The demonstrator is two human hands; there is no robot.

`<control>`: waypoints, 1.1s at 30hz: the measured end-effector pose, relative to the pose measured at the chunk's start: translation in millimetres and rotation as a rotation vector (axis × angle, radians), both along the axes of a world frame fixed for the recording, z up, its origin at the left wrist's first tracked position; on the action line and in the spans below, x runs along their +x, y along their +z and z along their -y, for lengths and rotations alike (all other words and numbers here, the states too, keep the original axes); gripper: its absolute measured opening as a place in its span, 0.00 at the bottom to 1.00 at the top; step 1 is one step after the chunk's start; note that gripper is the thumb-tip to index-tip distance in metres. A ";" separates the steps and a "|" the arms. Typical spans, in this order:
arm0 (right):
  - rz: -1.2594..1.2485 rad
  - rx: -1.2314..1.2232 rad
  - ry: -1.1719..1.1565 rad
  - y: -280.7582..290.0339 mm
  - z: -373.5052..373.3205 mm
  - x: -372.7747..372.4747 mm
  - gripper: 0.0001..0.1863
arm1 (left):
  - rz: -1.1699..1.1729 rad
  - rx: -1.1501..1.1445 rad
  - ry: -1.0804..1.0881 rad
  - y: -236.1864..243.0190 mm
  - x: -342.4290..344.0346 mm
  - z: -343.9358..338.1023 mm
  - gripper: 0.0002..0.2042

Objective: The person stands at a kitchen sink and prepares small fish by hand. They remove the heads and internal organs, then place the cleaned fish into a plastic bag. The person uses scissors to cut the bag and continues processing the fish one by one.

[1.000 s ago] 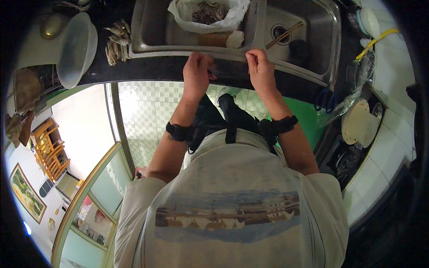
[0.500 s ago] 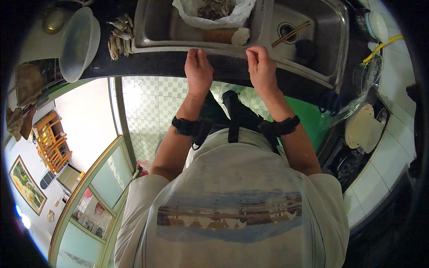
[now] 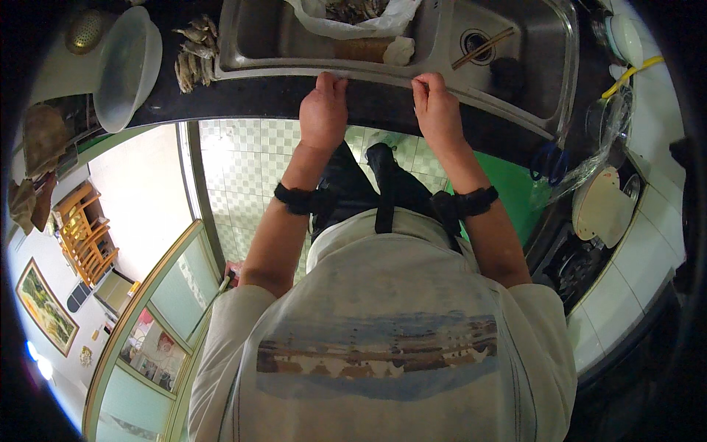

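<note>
The person's left hand (image 3: 324, 114) and right hand (image 3: 439, 110) are apart above the front edge of the black table (image 3: 383, 94), each with fingertips drawn closed; whether anything thin is pinched in either grip cannot be told. Just beyond the fingertips is the sink (image 3: 442, 50). Its left basin holds a white bag (image 3: 355, 29) of seafood and, nearer the front rim, a white lump (image 3: 398, 51). In the right basin, chopsticks (image 3: 482, 48) lie across the drain. Beside the sink's front left corner rests a seafood pile (image 3: 197, 50), with a bowl (image 3: 127, 70) farther left, near the table's front edge.
</note>
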State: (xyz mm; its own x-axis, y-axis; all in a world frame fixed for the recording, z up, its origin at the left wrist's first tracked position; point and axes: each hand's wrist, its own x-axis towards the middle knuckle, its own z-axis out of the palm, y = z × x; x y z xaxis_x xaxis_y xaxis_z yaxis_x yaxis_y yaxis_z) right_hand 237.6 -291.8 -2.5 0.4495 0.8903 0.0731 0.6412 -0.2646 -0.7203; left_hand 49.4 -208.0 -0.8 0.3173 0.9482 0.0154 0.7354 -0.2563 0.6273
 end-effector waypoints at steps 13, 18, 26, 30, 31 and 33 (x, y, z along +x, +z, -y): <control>0.377 -0.067 0.001 7.6 2.2 5.2 0.11 | -0.361 0.321 -0.059 1.3 -0.4 -3.4 0.11; 0.419 -0.094 -0.022 10.9 5.5 10.0 0.14 | -0.364 0.242 -0.028 -0.2 -5.1 -8.2 0.11; 0.419 -0.063 -0.013 7.0 6.8 16.5 0.15 | -0.390 0.218 0.035 4.2 -21.6 -14.0 0.12; 0.375 -0.073 -0.024 4.6 8.1 18.7 0.14 | -0.357 0.292 0.096 11.3 -40.1 -22.7 0.11; 0.374 -0.093 -0.039 4.5 9.0 19.6 0.13 | -0.356 0.303 0.121 15.0 -45.5 -25.6 0.11; 0.362 -0.116 -0.058 6.4 12.2 22.2 0.12 | -0.388 0.308 0.155 26.3 -60.1 -31.6 0.08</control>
